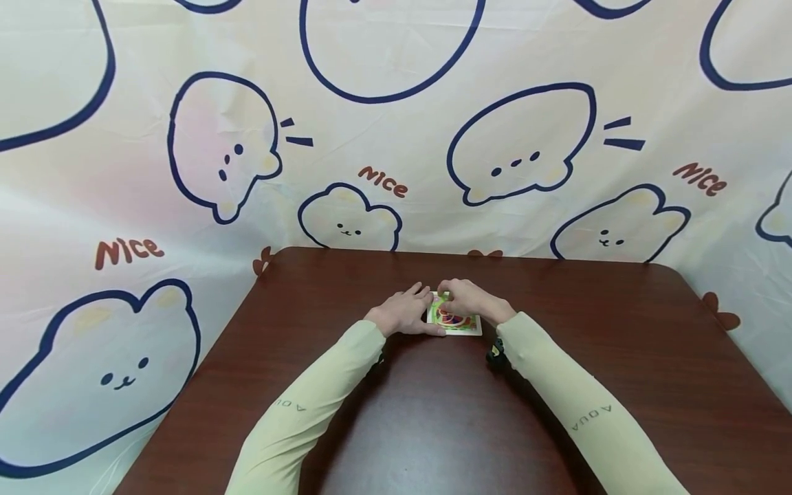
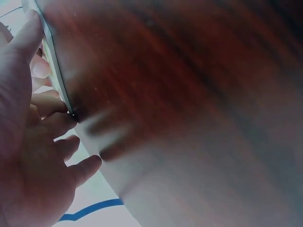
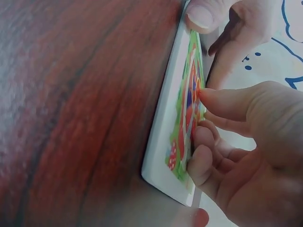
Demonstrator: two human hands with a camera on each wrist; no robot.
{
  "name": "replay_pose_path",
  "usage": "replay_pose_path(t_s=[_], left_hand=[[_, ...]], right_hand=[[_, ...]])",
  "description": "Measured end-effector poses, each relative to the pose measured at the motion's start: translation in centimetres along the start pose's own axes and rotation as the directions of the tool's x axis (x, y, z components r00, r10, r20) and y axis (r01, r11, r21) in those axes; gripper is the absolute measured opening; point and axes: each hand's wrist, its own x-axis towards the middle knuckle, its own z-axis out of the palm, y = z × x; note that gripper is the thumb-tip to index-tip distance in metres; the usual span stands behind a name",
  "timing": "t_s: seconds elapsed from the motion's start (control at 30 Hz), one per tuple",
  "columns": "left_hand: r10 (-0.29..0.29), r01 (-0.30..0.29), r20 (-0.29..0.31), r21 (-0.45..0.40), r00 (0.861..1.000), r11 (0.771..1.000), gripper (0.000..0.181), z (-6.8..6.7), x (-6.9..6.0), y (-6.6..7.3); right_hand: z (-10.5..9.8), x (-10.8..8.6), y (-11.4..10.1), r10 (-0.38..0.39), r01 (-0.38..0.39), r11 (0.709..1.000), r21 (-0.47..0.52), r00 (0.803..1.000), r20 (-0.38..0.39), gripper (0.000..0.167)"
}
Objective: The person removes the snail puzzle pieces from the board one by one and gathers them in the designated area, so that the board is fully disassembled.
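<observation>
A small flat board [image 1: 464,333] lies on the table, with a white border and a bright picture of green, red, yellow and blue. My left hand [image 1: 405,313] is at its left side, fingers spread and mostly straight. In the right wrist view the left thumb [image 3: 201,16] rests on a corner of the border. Over the picture is my right hand [image 1: 471,300], its fingers bent. The right thumb [image 3: 222,101] and fingertips touch the picture's surface; whether they pinch a small piece is hidden. In the left wrist view only the board's edge [image 2: 57,75] shows.
The dark brown table [image 1: 421,426] extends around both forearms. Behind and beside it hangs a pale cloth [image 1: 396,144] printed with blue-outlined animals. A dark strapped item [image 1: 496,349] sits under the right wrist.
</observation>
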Motion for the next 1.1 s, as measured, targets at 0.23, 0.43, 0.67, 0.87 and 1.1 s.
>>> replay_pose_path(t_s=[0.23, 0.43, 0.67, 0.87, 1.1], left_hand=[[-0.005, 0.005, -0.008, -0.007, 1.000, 1.000, 0.100, -0.28, 0.26, 0.22], [-0.006, 0.006, -0.001, -0.016, 1.000, 1.000, 0.100, -0.35, 0.48, 0.28], [-0.004, 0.003, -0.009, -0.016, 1.000, 1.000, 0.100, -0.37, 0.62, 0.20], [-0.008, 0.008, -0.008, -0.031, 1.000, 0.999, 0.101, -0.27, 0.63, 0.03], [-0.009, 0.009, -0.017, -0.023, 1.000, 1.000, 0.099, -0.21, 0.45, -0.11]], right_hand=[[-0.34, 0.14, -0.01, 0.033, -0.033, 0.999, 0.007, 0.999, 0.015, 0.024], [-0.59, 0.26, 0.12, 0.036, -0.036, 0.999, 0.009, 0.999, 0.038, 0.021], [-0.78, 0.41, -0.03, 0.045, -0.045, 0.999, 0.007, 0.997, 0.056, 0.022], [-0.60, 0.49, -0.18, 0.035, -0.038, 0.998, 0.046, 0.997, 0.068, 0.014], [-0.08, 0.79, 0.24, 0.035, -0.036, 0.999, 0.040, 0.999, 0.021, 0.027]])
